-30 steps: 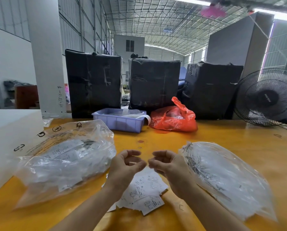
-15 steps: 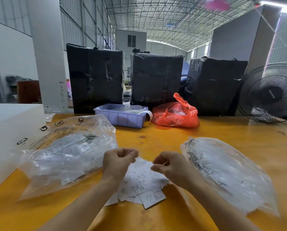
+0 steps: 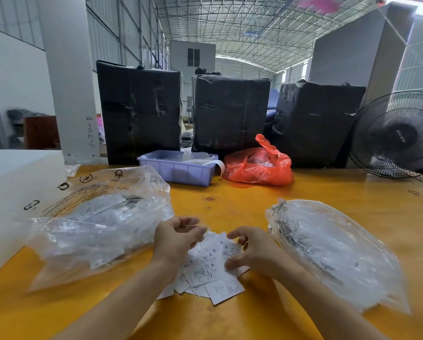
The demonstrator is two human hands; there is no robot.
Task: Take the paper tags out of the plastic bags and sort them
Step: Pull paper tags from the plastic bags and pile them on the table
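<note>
Paper tags (image 3: 209, 271) lie heaped under both hands' curled fingers (image 3: 232, 263).

The surface (image 3: 328, 190) is smooth, glossy yellow. On it, clear plastic bags (image 3: 102, 224) are thin, crinkled and shiny; the paper tags (image 3: 213, 268) are matt white. The far tray (image 3: 178, 169) is matt lilac plastic, the red bag (image 3: 257, 165) glossy film.

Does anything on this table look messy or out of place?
Only mildly: the paper tags lie in a loose, overlapping heap between the hands, at mixed angles, and a white strip droops over the purple tray's edge.
</note>
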